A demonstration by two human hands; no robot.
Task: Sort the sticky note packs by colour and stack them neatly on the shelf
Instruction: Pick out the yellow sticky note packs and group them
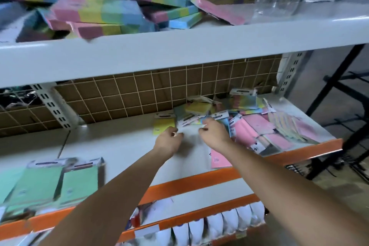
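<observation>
On the middle shelf [123,146], a multicolour sticky-note pack [191,123] is pinched by left hand [169,140] and right hand [214,133]; label text blurred

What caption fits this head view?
Both hands reach into mixed sticky note packs on the shelf.

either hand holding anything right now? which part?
Both. The left hand and right hand pinch one multicolour sticky note pack along its near edge, at opposite ends; blur hides the exact finger placement.
</observation>
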